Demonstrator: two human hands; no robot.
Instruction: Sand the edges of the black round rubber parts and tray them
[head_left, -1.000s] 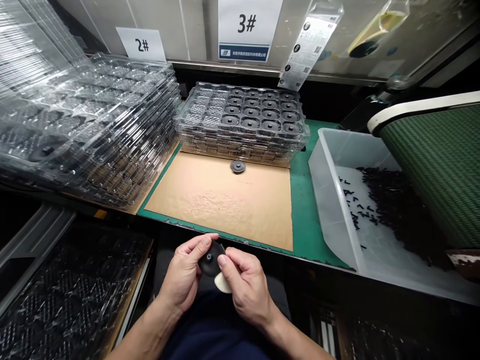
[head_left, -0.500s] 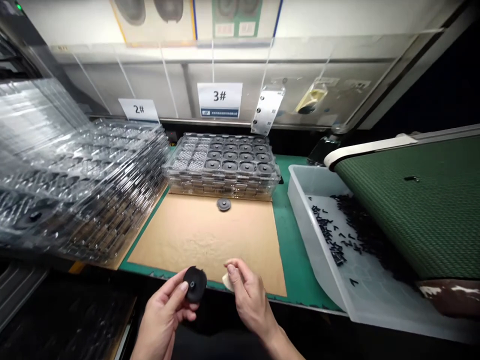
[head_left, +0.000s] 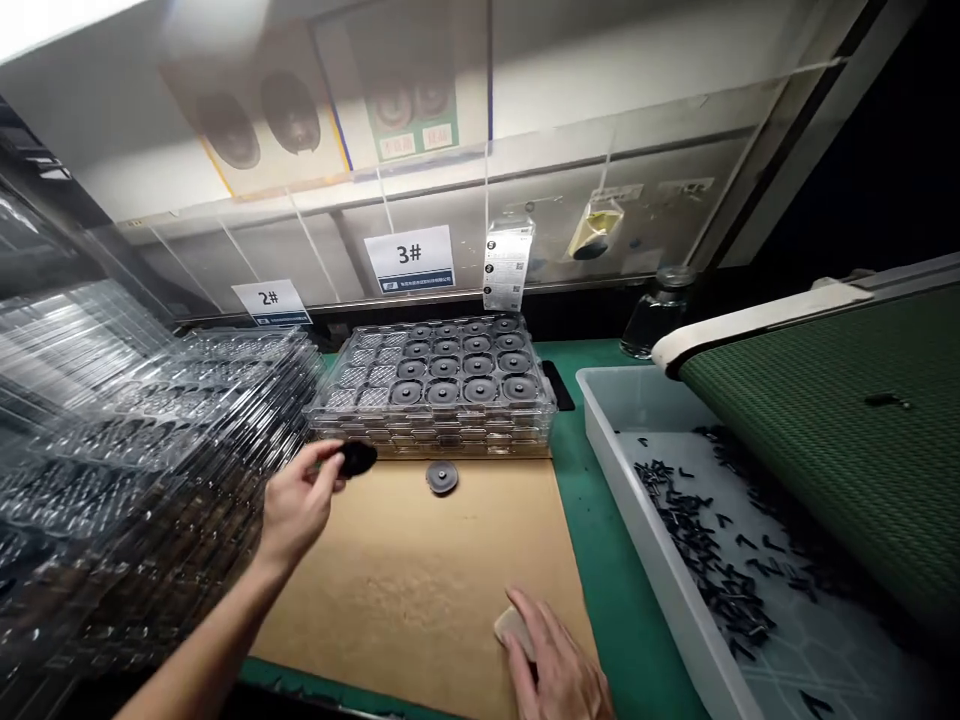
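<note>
A round black disc (head_left: 358,459) is pinched in my left hand (head_left: 300,500), held just in front of the clear plastic tray (head_left: 427,412). Rows of similar dark discs fill the tray's right side; pockets on its left hold none. Under my right hand (head_left: 559,660), near the front right of the cardboard sheet (head_left: 405,560), is a small cream-coloured pad (head_left: 516,632), with the fingers curved over it. One grey disc with a centre knob (head_left: 442,477) lies by itself on the cardboard, close to the tray.
Stacked clear trays (head_left: 172,450) stand at the left. On the right, a translucent bin (head_left: 637,530) holds many small black pieces below a green conveyor belt (head_left: 825,400). A glass jar (head_left: 652,315) sits behind the bin. A "3#" sign (head_left: 410,260) hangs at the back.
My left hand has carried the black disc forward and left, up to the tray. My right hand has moved right and down onto the cardboard with the cream pad. The view has tilted.
</note>
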